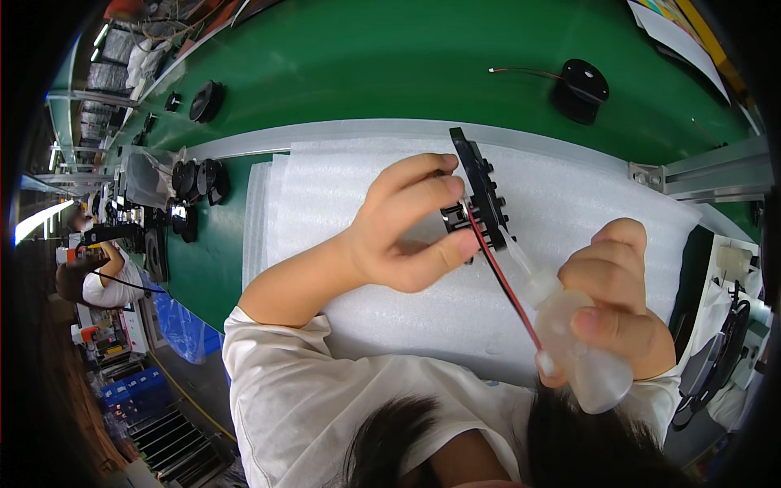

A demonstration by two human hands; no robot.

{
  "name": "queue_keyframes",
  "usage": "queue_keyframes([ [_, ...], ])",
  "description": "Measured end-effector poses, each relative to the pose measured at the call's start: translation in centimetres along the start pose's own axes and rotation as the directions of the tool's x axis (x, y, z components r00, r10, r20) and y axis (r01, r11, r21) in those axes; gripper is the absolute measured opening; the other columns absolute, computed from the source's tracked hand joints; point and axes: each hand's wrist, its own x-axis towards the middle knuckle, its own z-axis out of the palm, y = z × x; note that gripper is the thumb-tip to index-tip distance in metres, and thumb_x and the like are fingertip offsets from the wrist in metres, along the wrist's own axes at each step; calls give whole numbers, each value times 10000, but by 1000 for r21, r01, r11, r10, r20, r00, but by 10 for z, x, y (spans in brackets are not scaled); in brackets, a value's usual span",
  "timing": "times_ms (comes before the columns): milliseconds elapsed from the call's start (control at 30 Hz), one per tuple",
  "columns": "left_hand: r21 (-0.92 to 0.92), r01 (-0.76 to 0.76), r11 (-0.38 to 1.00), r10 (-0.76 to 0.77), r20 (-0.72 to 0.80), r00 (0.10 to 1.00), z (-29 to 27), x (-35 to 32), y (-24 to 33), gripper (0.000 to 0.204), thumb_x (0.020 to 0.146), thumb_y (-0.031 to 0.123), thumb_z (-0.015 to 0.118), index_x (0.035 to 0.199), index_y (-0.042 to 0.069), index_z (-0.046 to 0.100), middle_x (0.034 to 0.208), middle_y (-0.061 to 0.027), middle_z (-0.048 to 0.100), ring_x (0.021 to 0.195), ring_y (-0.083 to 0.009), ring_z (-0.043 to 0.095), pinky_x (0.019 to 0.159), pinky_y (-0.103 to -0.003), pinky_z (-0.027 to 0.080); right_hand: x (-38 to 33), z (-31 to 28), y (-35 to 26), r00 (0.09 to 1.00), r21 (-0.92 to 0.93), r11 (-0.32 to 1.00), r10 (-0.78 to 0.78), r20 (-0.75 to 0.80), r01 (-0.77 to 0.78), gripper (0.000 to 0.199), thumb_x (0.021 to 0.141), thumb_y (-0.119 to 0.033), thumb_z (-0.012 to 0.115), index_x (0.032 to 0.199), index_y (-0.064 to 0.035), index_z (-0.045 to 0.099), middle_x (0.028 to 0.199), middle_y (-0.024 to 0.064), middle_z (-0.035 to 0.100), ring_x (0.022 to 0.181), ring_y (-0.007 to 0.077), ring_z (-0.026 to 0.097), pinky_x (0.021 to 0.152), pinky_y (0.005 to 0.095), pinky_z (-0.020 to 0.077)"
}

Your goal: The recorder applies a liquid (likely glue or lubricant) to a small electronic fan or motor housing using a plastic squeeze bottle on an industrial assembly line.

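My left hand [399, 232] is closed on a black plastic part [486, 195], held tilted up on edge above the white foam sheets [350, 179]. Small pegs stick out along its right side. A red and black wire pair [511, 294] runs from the part down to a small white connector beside my right hand's fingers. My right hand [622, 281] grips a translucent squeeze bottle [592, 362] tipped with a narrow nozzle. That nozzle points up and left at the lower end of the black part; whether they touch I cannot tell.
Beyond a metal rail lies a green surface [366, 65] bearing a round black part with a wire [582, 89] and another black round part [207, 102]. Several black parts [195, 183] stand at left. A metal bracket [647, 175] juts at right. Further left, a person [110, 281] sits.
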Motion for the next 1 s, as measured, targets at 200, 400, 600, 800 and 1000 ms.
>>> queue_keyframes([
  [200, -75, 26, 997, -33, -92, 995, 0, -1, -7, 573, 568, -8, 706, 1085, 51, 464, 1052, -194, 421, 831, -291, 532, 730, -372, 454, -3, 4, -1, 1000, -33, 999, -9, -19, 8, 384, 630, -275, 653, 937, -134, 470, 678, 29, 501, 501, 141, 421, 544, 304, 277],
  [400, -315, 406, 858, -397, 97, 913, -7, 0, 3, 826, 552, 117, 780, 1187, -6, 266, 1125, -206, 364, 984, -253, 475, 824, -333, 403, -5, 4, -2, 999, -48, 998, -33, -24, 31, 337, 685, -314, 635, 930, -161, 461, 672, 7, 489, 531, 137, 430, 593, 320, 288],
  [600, -414, 480, 773, -457, 160, 875, -8, 4, 7, 793, 553, 100, 787, 1160, -21, 291, 1110, -182, 364, 1017, -239, 459, 859, -341, 423, -2, 0, -3, 1000, -66, 998, -5, 3, 5, 343, 694, -334, 631, 937, -165, 457, 674, 5, 486, 536, 138, 432, 593, 319, 290],
  [800, -487, 570, 662, -536, 223, 814, -12, 3, 12, 761, 579, 109, 777, 1149, -31, 293, 1090, -168, 408, 1006, -214, 474, 860, -335, 411, -4, 7, 1, 998, -76, 996, -51, -27, 48, 338, 682, -316, 632, 932, -149, 478, 669, 23, 497, 530, 143, 434, 576, 317, 292],
  [1000, -641, 657, 398, -680, 274, 680, -12, 5, 19, 678, 644, 142, 737, 1127, -36, 296, 1064, -162, 452, 992, -196, 486, 849, -321, 406, -4, 5, 0, 998, -42, 998, -41, -42, 40, 355, 671, -312, 635, 941, -139, 483, 670, 28, 504, 521, 142, 433, 579, 318, 291],
])
